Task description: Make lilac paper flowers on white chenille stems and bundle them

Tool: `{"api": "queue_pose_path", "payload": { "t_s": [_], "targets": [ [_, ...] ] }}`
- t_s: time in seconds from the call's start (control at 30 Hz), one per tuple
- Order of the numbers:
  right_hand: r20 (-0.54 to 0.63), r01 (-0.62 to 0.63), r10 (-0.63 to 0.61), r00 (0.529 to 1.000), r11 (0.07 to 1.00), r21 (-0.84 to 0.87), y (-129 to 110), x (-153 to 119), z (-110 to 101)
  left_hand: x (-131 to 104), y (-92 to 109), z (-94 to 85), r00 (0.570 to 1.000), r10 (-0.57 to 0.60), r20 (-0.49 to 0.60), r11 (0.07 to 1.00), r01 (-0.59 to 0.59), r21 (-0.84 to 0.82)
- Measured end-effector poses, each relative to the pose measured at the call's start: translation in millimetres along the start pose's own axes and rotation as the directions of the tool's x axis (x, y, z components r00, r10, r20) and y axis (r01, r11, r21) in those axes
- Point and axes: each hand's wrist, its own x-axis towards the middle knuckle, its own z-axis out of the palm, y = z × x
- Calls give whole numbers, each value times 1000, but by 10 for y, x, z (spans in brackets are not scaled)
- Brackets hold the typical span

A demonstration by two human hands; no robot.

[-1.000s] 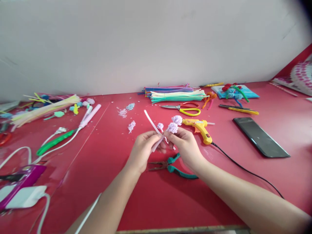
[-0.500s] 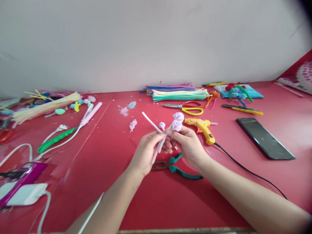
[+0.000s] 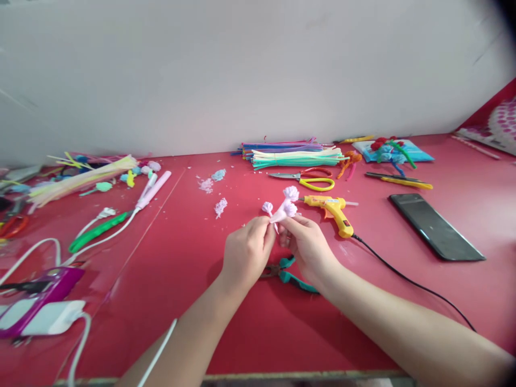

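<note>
Between my hands is a lilac pipe-cleaner flower sprig (image 3: 278, 216) with several fluffy buds at its top. My left hand (image 3: 246, 250) is closed round the lower stems, its fingers curled over them. My right hand (image 3: 308, 242) pinches the sprig just under the buds, thumb on top. The stem ends are hidden in my left fist. Below the hands on the red table lie pliers with teal handles (image 3: 297, 280), partly covered by my hands. Just beyond my right hand rests a yellow glue gun (image 3: 336, 212).
Scissors (image 3: 316, 181) and bundles of pipe cleaners (image 3: 296, 157) lie at the back. A phone (image 3: 437, 226) and a yellow cutter (image 3: 403, 181) are at right. Lilac fluff (image 3: 220, 207) lies left of centre. A pink hair straightener (image 3: 155, 191), white cables and a purple power strip (image 3: 60, 290) occupy the left.
My left hand has turned and closed into a fist over the stems. The loose stem that stuck out to the upper left no longer shows, and the stems are drawn together.
</note>
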Motion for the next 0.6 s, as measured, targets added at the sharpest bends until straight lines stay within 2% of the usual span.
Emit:
{"api": "queue_pose_path", "payload": {
  "t_s": [0.1, 0.2, 0.4, 0.6],
  "targets": [
    [12, -93, 93, 996, 985, 145, 16, -35, 26, 8, 27, -35, 992, 129, 2, 983, -128, 129],
    [-9, -102, 106, 994, 976, 190, 31, -24, 20, 9, 45, -47, 987, 161, 27, 968, -164, 192],
    [-71, 42, -42, 997, 999, -4, -22, 17, 5, -9, 41, -2, 986, 163, 28, 962, -165, 217],
    [-63, 77, -78, 995, 997, -13, -25, -27, 51, 16, 52, -38, 989, 151, 1, 962, -147, 229]
  ]
}}
